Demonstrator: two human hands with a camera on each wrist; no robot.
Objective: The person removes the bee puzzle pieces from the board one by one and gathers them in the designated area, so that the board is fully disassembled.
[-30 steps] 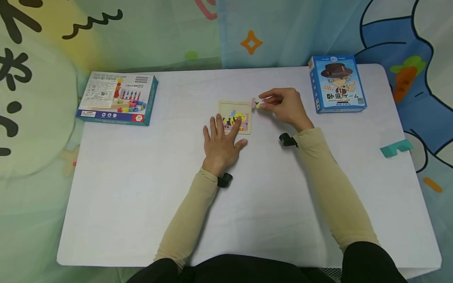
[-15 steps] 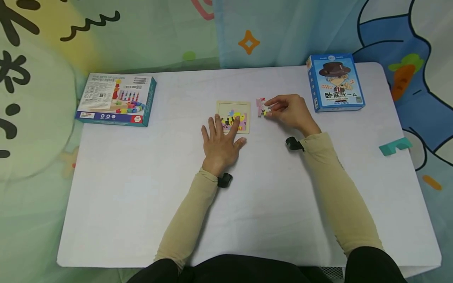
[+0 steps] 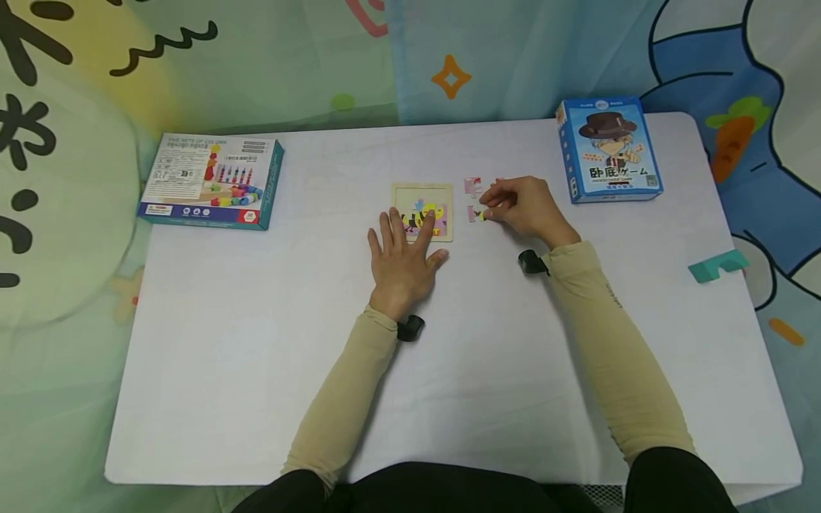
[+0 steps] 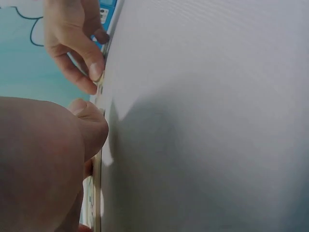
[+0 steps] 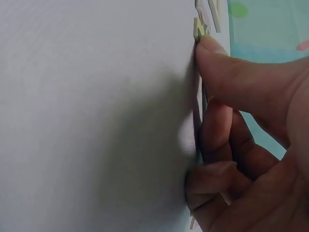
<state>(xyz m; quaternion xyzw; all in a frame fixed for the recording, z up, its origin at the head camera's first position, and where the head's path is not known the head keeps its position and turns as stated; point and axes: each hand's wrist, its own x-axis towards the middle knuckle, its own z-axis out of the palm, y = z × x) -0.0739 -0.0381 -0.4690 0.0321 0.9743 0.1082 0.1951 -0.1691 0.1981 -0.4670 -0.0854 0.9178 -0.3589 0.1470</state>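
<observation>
Soft even light, blurry wrist views

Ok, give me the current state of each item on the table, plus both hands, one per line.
Square wooden puzzle tray: flat on table, partly filled, upper area bare.
Left hand: fingers straight, pressing on the tray.
Right hand: fingers curled, pinching a small puzzle piece down at the table.
Pink puzzle piece: loose on table, untouched.
Blue card game box: closed, lying flat.
Teal bead toy box: closed, lying flat.
</observation>
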